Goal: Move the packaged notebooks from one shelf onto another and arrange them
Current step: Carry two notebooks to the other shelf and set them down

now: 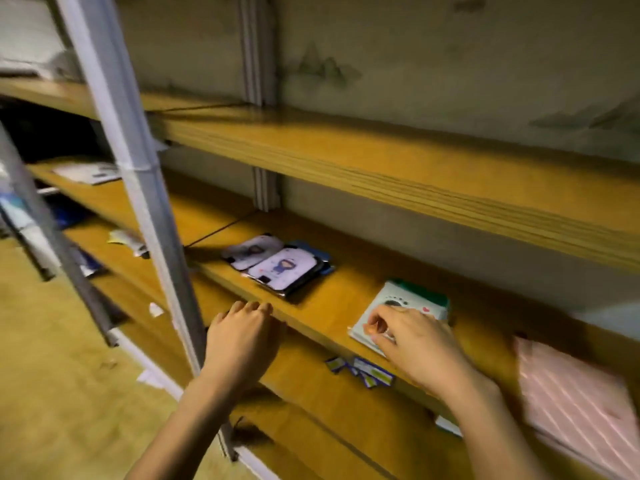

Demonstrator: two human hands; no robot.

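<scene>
A small stack of wrapped notebooks with a cartoon figure on a pale cover [282, 268] lies on the middle wooden shelf [332, 306]. To its right lies a pale green packaged notebook [405, 303] on a darker green one. My right hand [412, 337] rests on the near corner of that green notebook, fingers curled on its wrapper edge. My left hand [242, 341] sits at the shelf's front edge, fingers bent over it, holding nothing.
A grey metal upright [145, 188] crosses the left of the view. A pink striped package [575, 407] lies at the lower right. Small blue and yellow labels [363, 370] sit on the shelf below. The upper shelf [398, 168] carries nothing here. More items lie on the left shelves.
</scene>
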